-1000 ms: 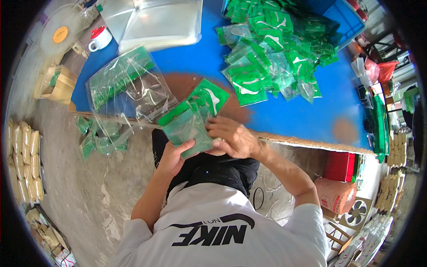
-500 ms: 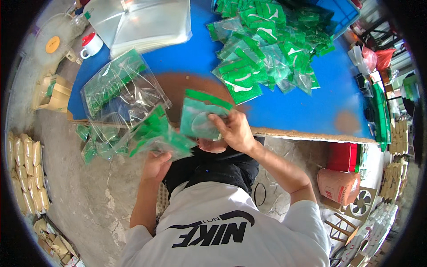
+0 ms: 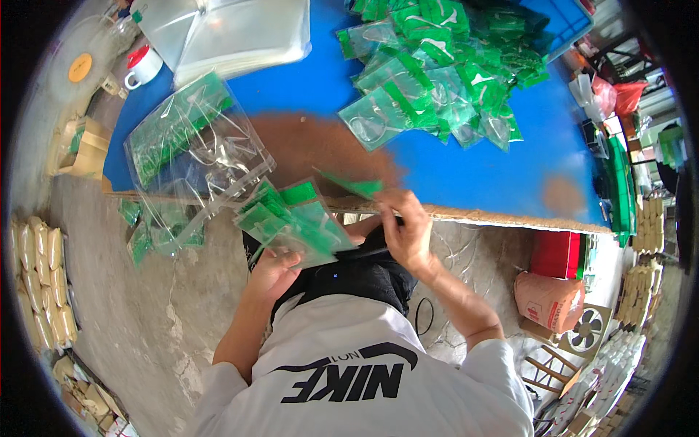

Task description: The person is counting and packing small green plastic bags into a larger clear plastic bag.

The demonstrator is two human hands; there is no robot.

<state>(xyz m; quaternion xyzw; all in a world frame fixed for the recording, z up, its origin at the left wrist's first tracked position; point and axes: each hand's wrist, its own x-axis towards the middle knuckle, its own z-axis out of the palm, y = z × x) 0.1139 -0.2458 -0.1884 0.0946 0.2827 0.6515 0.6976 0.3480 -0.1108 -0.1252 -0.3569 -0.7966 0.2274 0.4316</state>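
My left hand [image 3: 275,268] is closed on a fanned bunch of small clear packets with green headers [image 3: 291,222], held in front of the table edge. To the right, my right hand [image 3: 409,233] pinches one more green packet [image 3: 358,186], tilted nearly edge-on above the table's near edge. A large clear plastic bag [image 3: 244,149] lies at the table's left, with green packets inside, part of it drooping over the edge beside my left hand. Beyond my right hand spreads a heap of the same packets [image 3: 437,87], some showing a white curved piece.
A stack of clear plastic sleeves [image 3: 244,44] and a white mug with red lid [image 3: 143,67] stand at the back left of the blue table [image 3: 495,175]. A blue crate [image 3: 571,29] is behind the heap. A cardboard box [image 3: 89,149] sits on the left.
The packet that my right hand held flat now appears in the left-hand bunch. A green packet has left the heap's near edge, and my right hand holds one edge-on. The left-hand bunch shifted right.
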